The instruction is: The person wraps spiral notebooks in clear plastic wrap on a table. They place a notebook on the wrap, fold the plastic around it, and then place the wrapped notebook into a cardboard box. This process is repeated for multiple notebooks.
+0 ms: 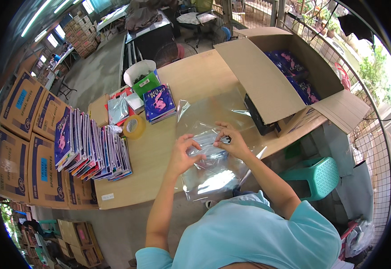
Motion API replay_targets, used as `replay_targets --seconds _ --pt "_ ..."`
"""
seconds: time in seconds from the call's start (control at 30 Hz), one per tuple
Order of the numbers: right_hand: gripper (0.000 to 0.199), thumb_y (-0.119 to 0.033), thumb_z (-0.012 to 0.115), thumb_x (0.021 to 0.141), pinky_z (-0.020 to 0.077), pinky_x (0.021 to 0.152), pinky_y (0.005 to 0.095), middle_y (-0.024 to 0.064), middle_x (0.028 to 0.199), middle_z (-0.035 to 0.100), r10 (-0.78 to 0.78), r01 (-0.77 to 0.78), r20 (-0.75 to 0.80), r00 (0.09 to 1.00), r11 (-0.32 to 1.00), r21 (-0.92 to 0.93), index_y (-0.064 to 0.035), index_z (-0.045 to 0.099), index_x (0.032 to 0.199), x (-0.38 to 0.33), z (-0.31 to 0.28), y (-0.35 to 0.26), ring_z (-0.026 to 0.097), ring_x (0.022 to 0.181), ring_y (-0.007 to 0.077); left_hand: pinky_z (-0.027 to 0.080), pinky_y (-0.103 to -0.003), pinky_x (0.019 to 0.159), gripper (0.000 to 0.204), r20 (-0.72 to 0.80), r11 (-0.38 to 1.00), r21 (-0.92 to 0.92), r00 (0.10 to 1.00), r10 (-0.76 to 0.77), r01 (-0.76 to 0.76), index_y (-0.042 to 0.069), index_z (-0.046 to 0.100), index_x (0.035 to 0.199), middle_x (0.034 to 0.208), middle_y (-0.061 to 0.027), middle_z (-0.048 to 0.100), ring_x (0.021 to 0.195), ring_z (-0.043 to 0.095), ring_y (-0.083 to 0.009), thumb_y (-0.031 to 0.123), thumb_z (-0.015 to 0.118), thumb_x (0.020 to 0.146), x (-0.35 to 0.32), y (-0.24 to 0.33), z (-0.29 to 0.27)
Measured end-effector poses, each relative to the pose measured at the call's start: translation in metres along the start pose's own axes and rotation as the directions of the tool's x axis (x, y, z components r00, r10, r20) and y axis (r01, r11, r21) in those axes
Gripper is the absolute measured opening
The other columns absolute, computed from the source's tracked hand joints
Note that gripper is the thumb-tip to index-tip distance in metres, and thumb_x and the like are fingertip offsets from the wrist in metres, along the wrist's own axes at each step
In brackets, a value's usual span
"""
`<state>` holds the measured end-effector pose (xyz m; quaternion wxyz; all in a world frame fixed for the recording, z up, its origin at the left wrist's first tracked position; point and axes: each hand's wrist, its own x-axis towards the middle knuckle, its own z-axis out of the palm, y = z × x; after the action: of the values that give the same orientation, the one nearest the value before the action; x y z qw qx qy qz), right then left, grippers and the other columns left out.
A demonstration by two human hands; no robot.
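Clear plastic film point(218, 181) lies in front of me, overhanging the near edge of the table. On top of it is a smaller crinkled clear plastic bag point(208, 140), between my two hands. My left hand point(182, 154) is at the bag's left side, with thumb and forefinger apart. At its right side, my right hand point(232, 142) has its fingers curled in and pinches the plastic. Beyond my hands, a small stack of blue spiral notebooks point(158, 103) lies flat. A long row of spiral notebooks point(94, 143) leans to the left.
An open cardboard box point(267, 80) with blue notebooks inside stands at the right. A roll of yellowish tape point(134, 127) and a green-and-white container point(146, 80) sit beyond the notebook row. Stacked cartons point(47, 157) border the left; a green stool point(323, 177) stands at right.
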<state>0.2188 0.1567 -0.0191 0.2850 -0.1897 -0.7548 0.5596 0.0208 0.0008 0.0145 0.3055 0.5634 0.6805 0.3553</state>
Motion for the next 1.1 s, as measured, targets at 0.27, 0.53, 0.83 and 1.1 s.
replay_targets --seconds 0.27,0.53,0.83,1.1 --pt "0.07 -0.047 0.088 0.057 0.0278 0.111 0.0495 0.0181 0.152 0.026 -0.185 0.193 0.097 0.978 0.978 -0.078 -0.0095 0.064 0.111 -0.028 -0.027 -0.007 0.028 0.14 0.0372 0.011 -0.061 0.113 0.064 -0.199 0.759 0.642 0.934 0.298 -0.106 0.021 0.064 0.111 0.151 -0.0147 0.029 0.143 0.021 -0.0382 0.039 0.089 0.054 -0.023 0.038 0.013" --pt "0.042 -0.017 0.086 0.064 0.0356 0.106 0.0455 0.0181 0.146 0.036 -0.202 0.153 -0.114 0.973 0.929 -0.338 -0.0088 0.065 0.099 -0.025 0.014 -0.012 0.034 0.137 0.038 0.021 -0.056 0.109 0.038 -0.531 0.953 -0.037 0.814 0.236 -0.301 0.012 0.066 0.093 0.142 -0.0149 0.04 0.137 0.03 -0.037 0.034 0.084 0.068 -0.01 0.025 0.014" --pt "0.012 -0.002 0.079 0.069 0.0463 0.085 0.0343 0.0115 0.123 0.052 -0.004 -0.018 -0.213 0.977 0.995 -0.101 -0.0046 0.068 0.073 0.004 0.011 -0.027 0.056 0.102 0.0222 0.049 -0.04 0.073 0.028 -0.497 0.992 0.048 0.858 0.126 -0.118 0.003 0.06 0.07 0.086 -0.0132 0.064 0.092 0.064 -0.0303 0.013 0.086 0.064 0.008 -0.005 0.019" --pt "0.021 -0.001 0.084 0.06 0.0462 0.081 0.0306 0.0089 0.114 0.051 0.069 -0.075 -0.184 0.981 0.997 -0.024 -0.0047 0.07 0.076 0.016 0.004 -0.011 0.054 0.095 0.0167 0.048 -0.032 0.071 0.031 -0.619 0.961 -0.276 0.769 -0.16 -0.023 0.003 0.058 0.082 0.086 -0.0089 0.062 0.083 0.061 -0.0207 0.003 0.083 0.064 0.005 0.003 0.041"
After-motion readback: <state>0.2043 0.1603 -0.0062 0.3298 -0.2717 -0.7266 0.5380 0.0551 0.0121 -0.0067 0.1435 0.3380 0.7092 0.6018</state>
